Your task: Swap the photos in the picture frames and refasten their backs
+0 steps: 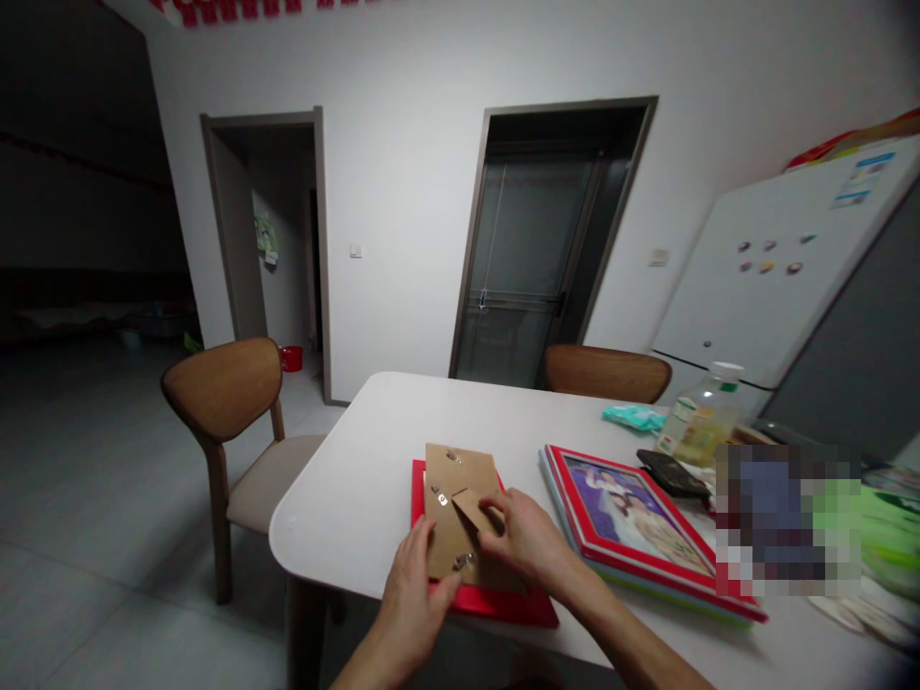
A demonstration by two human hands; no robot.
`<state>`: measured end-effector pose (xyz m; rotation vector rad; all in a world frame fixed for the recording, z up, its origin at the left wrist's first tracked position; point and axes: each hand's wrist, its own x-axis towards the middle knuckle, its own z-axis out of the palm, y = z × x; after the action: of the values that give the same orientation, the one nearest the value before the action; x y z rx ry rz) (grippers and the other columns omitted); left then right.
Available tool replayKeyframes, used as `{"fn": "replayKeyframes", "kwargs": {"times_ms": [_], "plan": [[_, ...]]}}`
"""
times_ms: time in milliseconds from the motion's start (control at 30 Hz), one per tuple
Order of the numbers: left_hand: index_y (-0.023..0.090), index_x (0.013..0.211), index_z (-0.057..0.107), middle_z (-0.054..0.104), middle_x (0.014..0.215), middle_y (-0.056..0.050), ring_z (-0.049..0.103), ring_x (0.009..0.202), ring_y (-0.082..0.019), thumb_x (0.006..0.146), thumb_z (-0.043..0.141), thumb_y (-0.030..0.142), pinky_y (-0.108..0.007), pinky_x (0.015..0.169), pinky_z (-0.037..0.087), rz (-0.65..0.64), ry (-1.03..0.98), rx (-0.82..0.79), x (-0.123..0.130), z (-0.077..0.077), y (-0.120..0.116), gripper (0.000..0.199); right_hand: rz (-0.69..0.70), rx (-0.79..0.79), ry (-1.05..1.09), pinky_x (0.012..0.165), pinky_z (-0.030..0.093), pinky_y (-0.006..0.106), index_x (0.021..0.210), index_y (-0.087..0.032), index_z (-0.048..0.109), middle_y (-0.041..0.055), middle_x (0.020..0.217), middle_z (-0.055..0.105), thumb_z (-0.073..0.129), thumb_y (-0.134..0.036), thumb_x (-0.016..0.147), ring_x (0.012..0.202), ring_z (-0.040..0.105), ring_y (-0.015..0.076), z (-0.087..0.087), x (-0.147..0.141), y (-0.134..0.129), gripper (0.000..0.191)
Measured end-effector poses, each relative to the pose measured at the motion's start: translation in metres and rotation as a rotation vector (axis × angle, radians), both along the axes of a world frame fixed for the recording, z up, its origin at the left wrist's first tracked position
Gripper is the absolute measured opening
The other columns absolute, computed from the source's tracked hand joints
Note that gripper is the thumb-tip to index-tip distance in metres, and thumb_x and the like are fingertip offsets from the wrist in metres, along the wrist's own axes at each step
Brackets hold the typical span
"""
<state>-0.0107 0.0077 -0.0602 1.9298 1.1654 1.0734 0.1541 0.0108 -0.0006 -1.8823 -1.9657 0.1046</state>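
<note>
A red photo frame lies face down near the table's front edge. On it rests a brown backing board, which sits askew and reaches past the frame's far edge. Metal clips show on the board, and a brown stand flap is tilted up from its middle. My left hand grips the board's left edge, thumb on its near-left part. With thumb and fingers bent round the flap's right side, my right hand is closed on it.
To the right, a red-framed photo lies on other frames. Beyond it are a dark phone-like object, a bottle of yellowish liquid and a teal packet. Wooden chairs stand at the white table.
</note>
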Motion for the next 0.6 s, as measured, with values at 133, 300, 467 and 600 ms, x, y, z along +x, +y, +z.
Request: {"fn": "replayKeyframes", "kwargs": {"times_ms": [133,300,467,600], "plan": [[0.015,0.106,0.046,0.053,0.111,-0.007,0.047,0.105,-0.017,0.070,0.044,0.012,-0.031,0.092,0.035,0.095,-0.308,-0.115,-0.005,0.016,0.015,0.036,0.078,0.055,0.159,0.072,0.041,0.026,0.094,-0.017,0.059,0.0074,0.087,0.059,0.053,-0.026,0.061,0.080,0.053,0.0180,0.020,-0.015,-0.013,0.035],[0.013,0.106,0.042,0.064,0.085,-0.004,0.062,0.073,-0.015,0.073,0.039,0.014,-0.025,0.062,0.049,0.142,-0.431,-0.293,-0.049,0.015,0.043,0.033,-0.031,0.104,0.212,0.074,0.041,0.029,0.108,-0.014,0.050,0.0100,0.097,0.058,0.045,-0.034,0.071,0.080,0.054,0.0177,-0.006,0.010,-0.007,0.043],[0.013,0.096,0.048,0.064,0.071,-0.001,0.061,0.059,-0.013,0.066,0.044,0.009,-0.021,0.052,0.046,0.215,-0.317,-0.342,-0.094,0.002,0.067,0.031,-0.193,-0.036,0.006,0.077,0.038,0.030,0.110,-0.007,0.048,0.0152,0.095,0.059,0.042,-0.027,0.070,0.086,0.054,0.0224,-0.051,0.043,0.002,0.045],[0.014,0.084,0.053,0.063,0.068,0.001,0.060,0.062,-0.015,0.062,0.047,0.010,-0.024,0.057,0.045,0.237,-0.158,-0.310,-0.115,-0.003,0.083,0.024,-0.247,-0.056,0.058,0.075,0.037,0.028,0.113,-0.008,0.045,0.0146,0.096,0.060,0.044,-0.018,0.065,0.086,0.055,0.0217,-0.057,0.044,0.006,0.049]]}}
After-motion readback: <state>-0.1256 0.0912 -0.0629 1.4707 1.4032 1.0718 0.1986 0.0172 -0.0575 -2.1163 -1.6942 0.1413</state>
